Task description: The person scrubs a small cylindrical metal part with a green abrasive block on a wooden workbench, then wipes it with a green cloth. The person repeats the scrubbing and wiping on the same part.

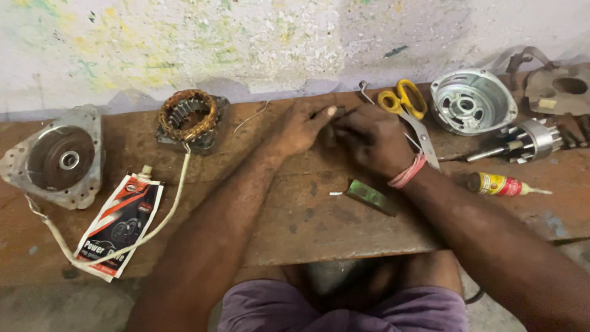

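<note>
My left hand (301,126) and my right hand (372,138) meet at the far middle of a worn wooden bench (295,215). Between their fingertips they pinch a small thin dark piece (335,117); what it is I cannot tell. A pink band circles my right wrist (407,173). Just right of my right hand lie yellow-handled scissors (409,107). A small green flat piece (370,195) with a white tip lies on the bench near my right forearm.
A copper-wound stator (189,117) with a white lead sits back left, a round metal end cover (61,158) far left, a black-and-orange pouch (120,224) before it. At right stand a silver housing (470,101), a rotor (528,140) and a small glue tube (501,184).
</note>
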